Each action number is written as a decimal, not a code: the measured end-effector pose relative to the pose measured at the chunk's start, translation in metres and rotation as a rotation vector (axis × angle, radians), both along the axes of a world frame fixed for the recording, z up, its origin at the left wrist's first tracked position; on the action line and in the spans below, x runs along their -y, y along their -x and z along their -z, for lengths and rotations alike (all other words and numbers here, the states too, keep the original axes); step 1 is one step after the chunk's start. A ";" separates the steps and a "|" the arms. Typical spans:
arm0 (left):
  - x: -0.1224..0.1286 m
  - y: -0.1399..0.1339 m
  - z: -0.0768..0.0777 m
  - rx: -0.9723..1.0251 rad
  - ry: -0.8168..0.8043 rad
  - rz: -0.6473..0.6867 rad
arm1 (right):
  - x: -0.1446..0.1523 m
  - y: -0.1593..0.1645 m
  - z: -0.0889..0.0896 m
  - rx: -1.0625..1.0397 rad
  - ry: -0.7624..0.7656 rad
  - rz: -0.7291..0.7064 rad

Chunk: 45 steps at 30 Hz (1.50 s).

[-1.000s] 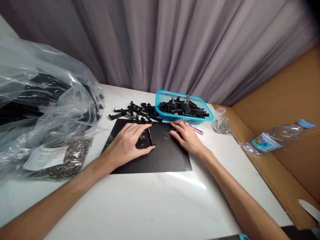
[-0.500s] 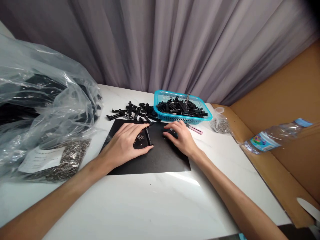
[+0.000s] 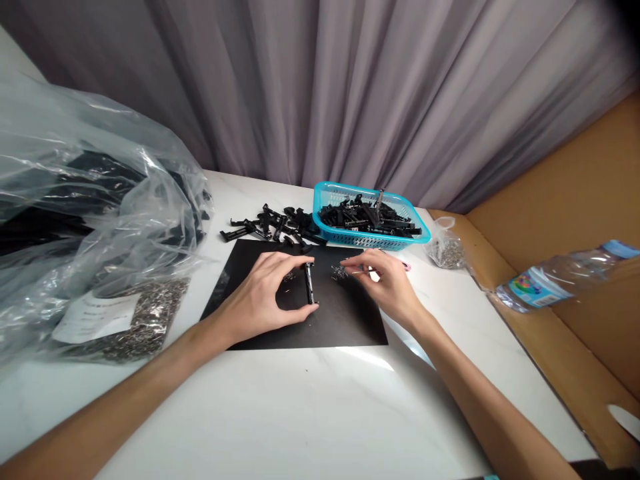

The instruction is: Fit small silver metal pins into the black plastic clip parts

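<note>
My left hand (image 3: 263,293) holds a narrow black plastic part (image 3: 309,283) upright by its two ends, between thumb and fingertips, over a black sheet (image 3: 280,333). To its right, my right hand (image 3: 387,280) is closed in a pinch on a thin, light metal pin (image 3: 357,271) that points left. Small metal pins (image 3: 339,272) lie in a loose cluster by the right fingertips. A few more pins (image 3: 289,276) are scattered behind the left hand's fingers, partly hidden.
Behind the sheet, black plastic parts (image 3: 273,223) lie in a pile beside a blue basket (image 3: 373,241) full of similar parts. Large clear bags (image 3: 135,320) stand left, one with metal pieces. A small bag (image 3: 445,252) and a bottle (image 3: 545,283) are right, by cardboard (image 3: 560,200).
My right hand has moved right and closed on a thin pin. The black part in my left hand has shifted slightly right and turned a little. The whole view has shifted slightly.
</note>
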State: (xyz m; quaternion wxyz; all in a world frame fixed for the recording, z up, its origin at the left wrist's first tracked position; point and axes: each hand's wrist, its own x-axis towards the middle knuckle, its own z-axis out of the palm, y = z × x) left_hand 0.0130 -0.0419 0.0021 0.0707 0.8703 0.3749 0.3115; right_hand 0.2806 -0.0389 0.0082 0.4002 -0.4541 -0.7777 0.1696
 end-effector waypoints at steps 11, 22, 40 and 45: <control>0.007 -0.004 -0.002 0.052 0.113 0.099 | 0.015 0.010 -0.004 -0.096 0.235 -0.178; 0.010 -0.006 -0.008 0.002 -0.008 0.114 | 0.015 0.011 -0.010 -0.061 0.108 -0.132; 0.012 -0.008 -0.009 0.014 0.032 0.136 | 0.022 0.023 -0.003 -0.141 0.005 -0.076; 0.012 -0.009 -0.007 0.041 0.058 0.147 | 0.024 0.026 -0.002 -0.271 0.081 -0.043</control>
